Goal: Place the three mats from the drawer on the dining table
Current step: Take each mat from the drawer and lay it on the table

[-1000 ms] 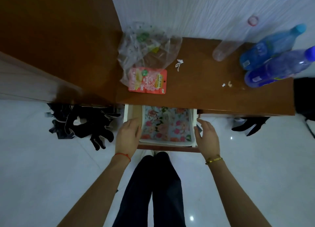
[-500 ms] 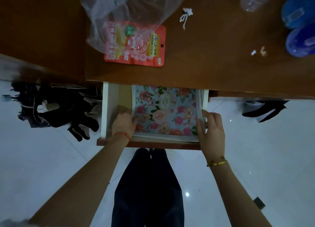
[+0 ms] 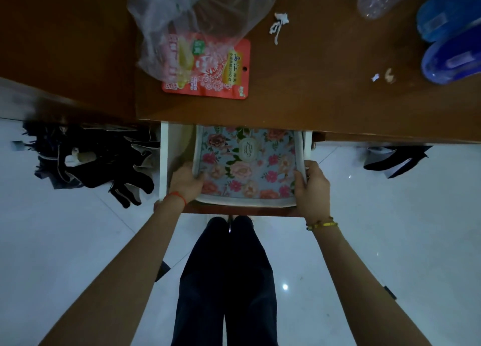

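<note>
A stack of floral mats [image 3: 247,168], blue with pink and peach roses, lies in the open white drawer [image 3: 164,161] under the brown table top. My left hand [image 3: 186,183] grips the stack's left edge, thumb on top. My right hand [image 3: 311,187] grips the right edge, which curls upward. White undersides of the mats show along the front edge. How many mats are in the stack cannot be told.
On the brown table [image 3: 325,85] lie a red snack packet [image 3: 210,70] under a clear plastic bag [image 3: 197,15], paper scraps [image 3: 278,25] and blue bottles [image 3: 453,38] at the right. Dark clothing [image 3: 88,163] lies on the white floor at left.
The view has closed in on the drawer. Both hands went from resting at the drawer's front to reaching inside and taking hold of the mats' side edges.
</note>
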Demonstrator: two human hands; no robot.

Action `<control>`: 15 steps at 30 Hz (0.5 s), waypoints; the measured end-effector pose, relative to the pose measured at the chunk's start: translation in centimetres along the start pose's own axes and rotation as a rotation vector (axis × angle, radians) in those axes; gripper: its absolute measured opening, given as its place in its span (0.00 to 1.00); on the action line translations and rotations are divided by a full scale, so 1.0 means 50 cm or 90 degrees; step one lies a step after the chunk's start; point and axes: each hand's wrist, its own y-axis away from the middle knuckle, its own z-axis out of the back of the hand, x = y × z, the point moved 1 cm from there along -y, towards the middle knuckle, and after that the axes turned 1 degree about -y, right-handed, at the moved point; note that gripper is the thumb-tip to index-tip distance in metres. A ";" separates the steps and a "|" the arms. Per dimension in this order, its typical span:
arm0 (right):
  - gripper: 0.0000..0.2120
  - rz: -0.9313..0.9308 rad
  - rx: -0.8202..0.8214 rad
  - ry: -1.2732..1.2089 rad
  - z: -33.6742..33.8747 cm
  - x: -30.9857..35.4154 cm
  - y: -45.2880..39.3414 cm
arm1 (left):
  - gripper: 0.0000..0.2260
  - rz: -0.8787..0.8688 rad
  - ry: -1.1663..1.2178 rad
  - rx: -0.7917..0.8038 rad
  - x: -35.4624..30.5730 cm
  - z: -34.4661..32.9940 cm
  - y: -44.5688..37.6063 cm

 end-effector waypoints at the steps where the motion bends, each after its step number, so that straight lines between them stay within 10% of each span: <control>1: 0.09 -0.002 0.011 0.003 0.006 0.005 0.002 | 0.16 -0.003 0.020 0.002 -0.003 0.009 0.015; 15: 0.07 -0.042 0.056 -0.090 0.196 0.104 0.257 | 0.12 -0.065 0.071 -0.040 -0.052 0.105 0.381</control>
